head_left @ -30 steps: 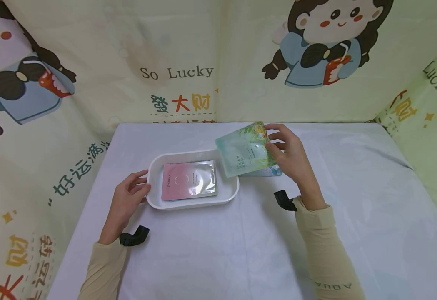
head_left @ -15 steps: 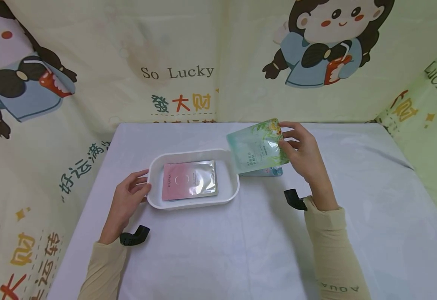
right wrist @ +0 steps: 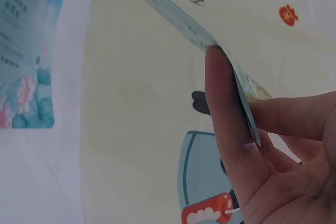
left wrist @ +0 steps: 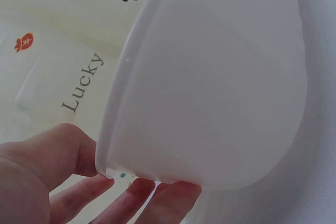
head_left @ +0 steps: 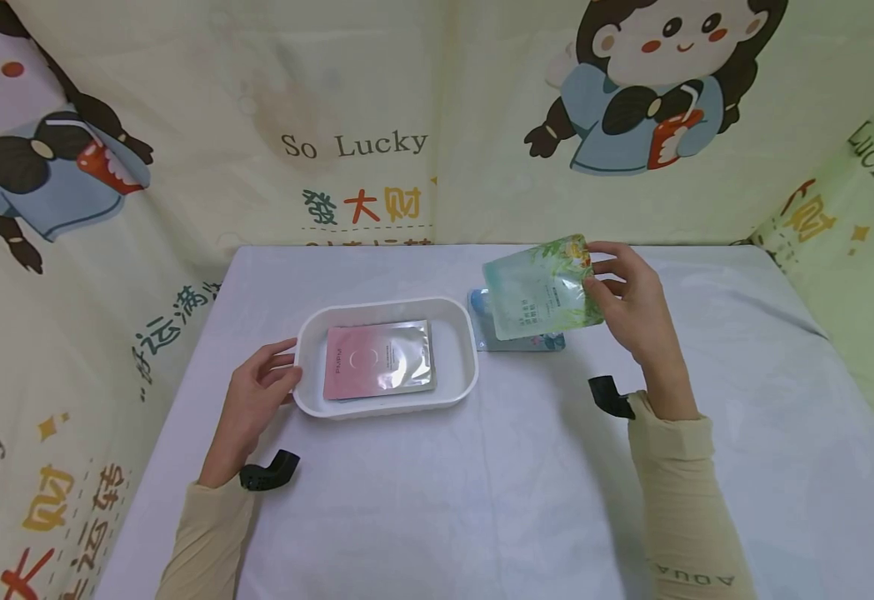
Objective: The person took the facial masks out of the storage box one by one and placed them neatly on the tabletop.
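My left hand [head_left: 255, 393] grips the left end of a white oval tray [head_left: 399, 409], thumb at the rim and fingers against the outer wall [left wrist: 210, 103]. Inside the tray lies a pink and silver sheet-mask packet [head_left: 362, 362]. My right hand [head_left: 635, 310] pinches a green sheet-mask packet [head_left: 537, 292] by its right edge between thumb and fingers, holding it raised and tilted. Partly covered by it in the head view, a blue packet [head_left: 485, 335] lies flat just right of the tray; its floral print [right wrist: 37, 87] shows in the right wrist view.
A white cloth [head_left: 444, 517] covers the table, whose back edge runs behind the packets. Cream printed curtains [head_left: 481, 125] hang behind and at both sides. A black wrist-camera mount [head_left: 270, 472] sits on the left wrist, another black mount [head_left: 611, 397] on the right.
My right hand has moved right and slightly back with the green packet, away from over the tray's edge, uncovering more of the blue packet. The left hand and tray stay in place.
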`<move>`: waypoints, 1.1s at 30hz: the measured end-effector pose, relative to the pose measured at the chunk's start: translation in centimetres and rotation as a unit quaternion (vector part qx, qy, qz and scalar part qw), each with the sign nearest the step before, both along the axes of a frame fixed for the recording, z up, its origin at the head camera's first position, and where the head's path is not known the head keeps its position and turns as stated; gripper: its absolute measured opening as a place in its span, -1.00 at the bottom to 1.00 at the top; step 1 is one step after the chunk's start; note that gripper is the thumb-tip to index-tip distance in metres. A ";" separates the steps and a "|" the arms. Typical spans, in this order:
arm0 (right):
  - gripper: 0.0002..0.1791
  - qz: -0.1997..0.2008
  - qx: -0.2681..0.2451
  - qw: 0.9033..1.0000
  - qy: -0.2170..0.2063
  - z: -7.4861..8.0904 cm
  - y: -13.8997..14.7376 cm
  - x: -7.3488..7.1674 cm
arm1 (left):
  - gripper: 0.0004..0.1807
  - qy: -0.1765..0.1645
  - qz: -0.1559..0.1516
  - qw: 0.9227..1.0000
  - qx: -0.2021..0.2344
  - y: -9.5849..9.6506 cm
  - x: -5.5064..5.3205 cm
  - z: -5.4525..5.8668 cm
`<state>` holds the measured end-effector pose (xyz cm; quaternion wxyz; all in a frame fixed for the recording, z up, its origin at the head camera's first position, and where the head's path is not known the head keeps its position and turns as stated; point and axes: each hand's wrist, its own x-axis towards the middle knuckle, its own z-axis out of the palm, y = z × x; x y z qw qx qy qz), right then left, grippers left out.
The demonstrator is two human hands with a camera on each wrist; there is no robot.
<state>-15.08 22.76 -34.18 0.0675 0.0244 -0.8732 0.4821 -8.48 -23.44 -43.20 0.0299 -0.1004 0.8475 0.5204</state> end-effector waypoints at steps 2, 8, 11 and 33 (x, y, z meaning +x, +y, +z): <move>-0.49 -0.008 0.001 1.000 -0.001 -0.1 0.4 -0.1 | -0.43 -0.001 0.000 1.000 0.000 0.0 0.0 0.0; -0.48 -0.029 0.006 1.000 -0.004 -0.2 1.6 -0.3 | -0.44 0.000 -0.001 1.000 -0.002 0.0 0.0 -0.1; -0.48 -0.039 0.012 0.999 -0.003 -0.2 2.2 -0.3 | -0.44 -0.001 0.001 1.000 -0.002 0.0 0.0 -0.1; -0.47 -0.109 0.031 0.994 -0.005 -0.7 5.8 -0.3 | -0.44 -0.003 0.002 1.000 -0.006 0.0 -0.1 -0.1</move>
